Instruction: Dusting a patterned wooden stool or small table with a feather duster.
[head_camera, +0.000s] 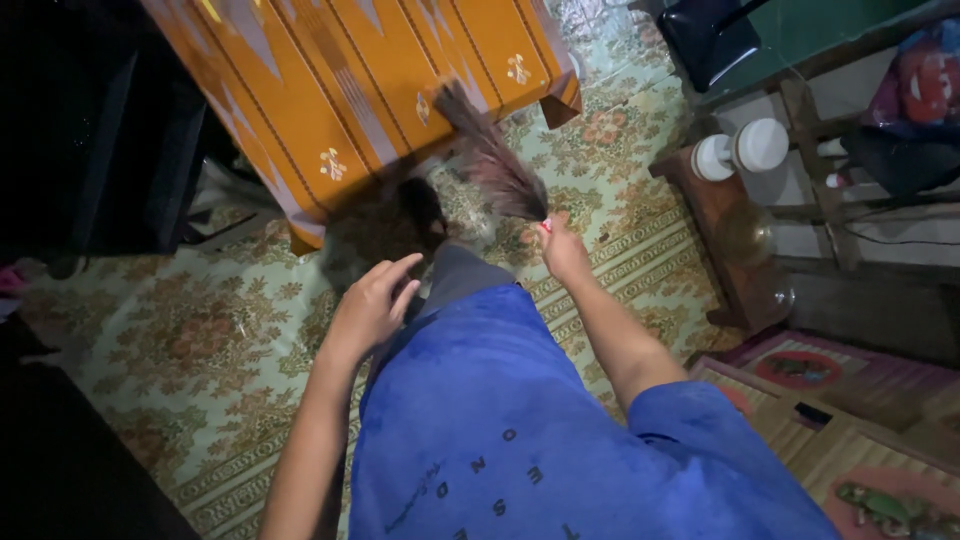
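Observation:
My right hand (562, 248) grips the handle end of a small brown grass broom (490, 155), whose bristles fan up and left toward the orange patterned cloth (350, 80) draped over a table. My left hand (372, 305) hovers over my left thigh with fingers spread and nothing in it. I wear a blue shirt (530, 430) and grey trousers (462, 275). A dark shape (422, 205), perhaps my foot, lies on the floor under the cloth's edge.
A green floral floor covering (200, 340) spreads below. At right stands a wooden stool (725, 215) with two white cups (740, 150), plus a chair and framed pictures (860, 470) on the floor. Dark furniture (90, 130) fills the left.

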